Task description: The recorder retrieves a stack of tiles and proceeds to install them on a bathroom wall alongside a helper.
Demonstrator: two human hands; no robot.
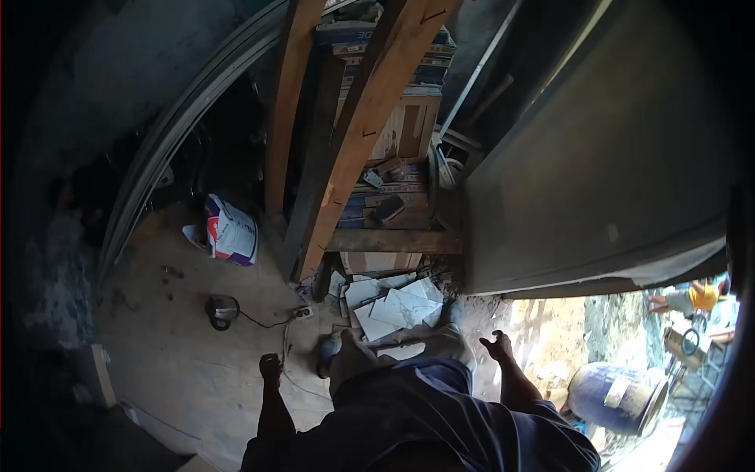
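Observation:
My left hand (270, 365) hangs low at my left with fingers curled; whether it holds anything is hidden in shadow. Near it on the floor are a power strip (302, 313) with cords and a dark corded object (222, 313). My right hand (496, 348) hangs at my right, fingers apart and holding nothing. Several pale broken tile pieces (400, 307) lie loose around the front of my feet, beneath stacked boxes (399, 130) and leaning timber beams (354, 149).
A white and purple sack (231, 230) sits left of the beams. A large grey panel (605, 165) stands at the right. Beyond it, in daylight, are a blue barrel (607, 397) and a person in yellow (700, 296). Long curved-looking strips (157, 169) lean at the left.

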